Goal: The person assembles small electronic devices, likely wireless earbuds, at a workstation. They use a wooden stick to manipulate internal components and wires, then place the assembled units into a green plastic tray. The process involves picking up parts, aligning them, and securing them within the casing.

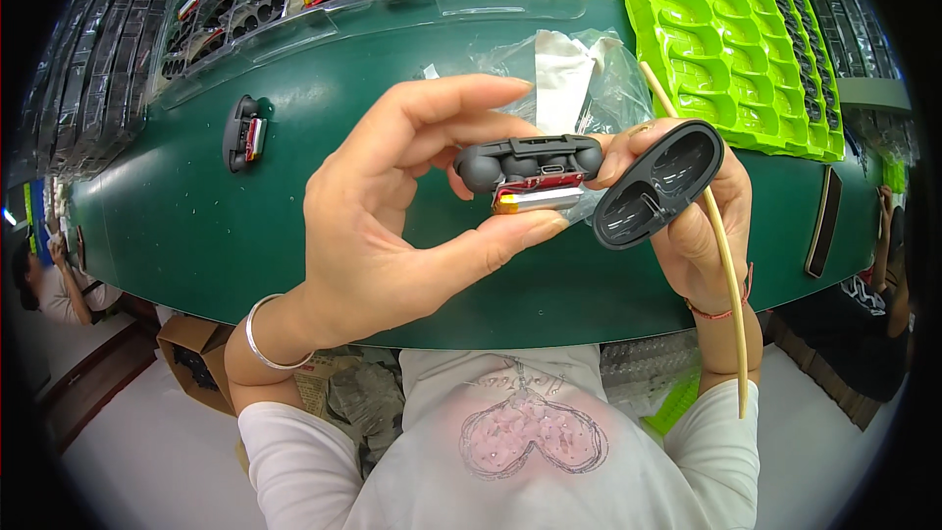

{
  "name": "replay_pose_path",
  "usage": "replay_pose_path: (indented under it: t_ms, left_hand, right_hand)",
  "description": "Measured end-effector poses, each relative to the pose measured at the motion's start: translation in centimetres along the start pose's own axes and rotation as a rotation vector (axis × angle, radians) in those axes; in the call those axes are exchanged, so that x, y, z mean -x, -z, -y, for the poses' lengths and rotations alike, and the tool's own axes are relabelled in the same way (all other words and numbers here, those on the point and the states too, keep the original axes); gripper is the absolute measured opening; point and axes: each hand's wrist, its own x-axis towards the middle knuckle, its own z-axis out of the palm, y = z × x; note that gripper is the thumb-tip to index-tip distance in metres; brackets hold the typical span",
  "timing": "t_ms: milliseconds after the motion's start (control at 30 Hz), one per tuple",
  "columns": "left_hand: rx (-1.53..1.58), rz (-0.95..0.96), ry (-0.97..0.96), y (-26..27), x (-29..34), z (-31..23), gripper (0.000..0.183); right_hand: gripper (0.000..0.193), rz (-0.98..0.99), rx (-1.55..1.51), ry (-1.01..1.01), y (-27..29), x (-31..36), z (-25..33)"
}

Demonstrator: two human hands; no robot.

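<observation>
My left hand (368, 226) grips a black earbud-case insert (520, 159) between thumb and fingers. From its underside hang a red circuit board (542, 183) and a silver battery (540, 200) with a yellow end. In my right hand (702, 236) is a black oval case shell (659, 182), tilted with its two rounded hollows facing me. A thin wooden stick (727, 270) also runs through that hand, slanting down past the wrist. The shell and the insert are side by side, and my right fingertips reach the insert's right end.
Another black insert with a battery (243, 133) lies on the green table (294, 265). Clear trays (363, 25) of similar parts stand at the back left. A bright green moulded tray (706, 29) fills the back right, near a plastic bag (608, 79) and a dark flat bar (824, 221).
</observation>
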Motion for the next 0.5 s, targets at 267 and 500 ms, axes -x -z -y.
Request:
replay_pose_path:
  t_ms: [267,500]
  left_hand:
    - [0.071,0.019,0.017,0.4,-0.2,0.1,0.063]
    - [0.252,-0.039,-0.021,-0.8,0.0,0.4,0.055]
  right_hand:
    - [0.047,0.091,0.095,0.018,-0.2,-0.2,0.4]
    - [0.050,0.180,0.140,0.084,-0.1,-0.3,0.2]
